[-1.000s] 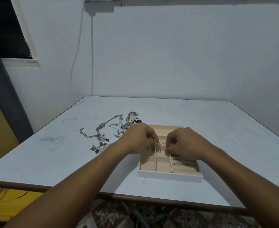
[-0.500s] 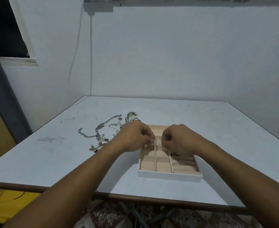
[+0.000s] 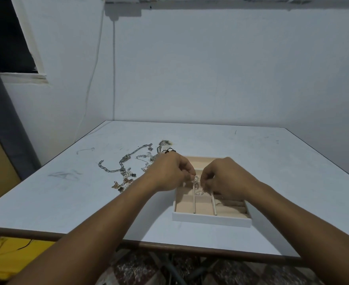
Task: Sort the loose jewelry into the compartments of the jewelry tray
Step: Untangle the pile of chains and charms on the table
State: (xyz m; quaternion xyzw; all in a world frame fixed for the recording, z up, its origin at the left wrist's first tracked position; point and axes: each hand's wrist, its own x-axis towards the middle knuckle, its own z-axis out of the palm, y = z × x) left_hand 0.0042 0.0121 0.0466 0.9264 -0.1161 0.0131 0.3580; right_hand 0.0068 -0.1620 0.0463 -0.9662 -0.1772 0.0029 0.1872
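The white surface [image 3: 251,145] spread out under the fingers [image 3: 187,171], and its brown edge ran nearer than them. Gray scribbles [image 3: 63,174] marked it far to their left. A pale wall [image 3: 210,68] stood beyond them, and a thin cord [image 3: 114,68] hung down it. A dark window [image 3: 2,33] sat high to their left. A yellow thing [image 3: 15,256] and a patterned floor [image 3: 140,268] lay below them.
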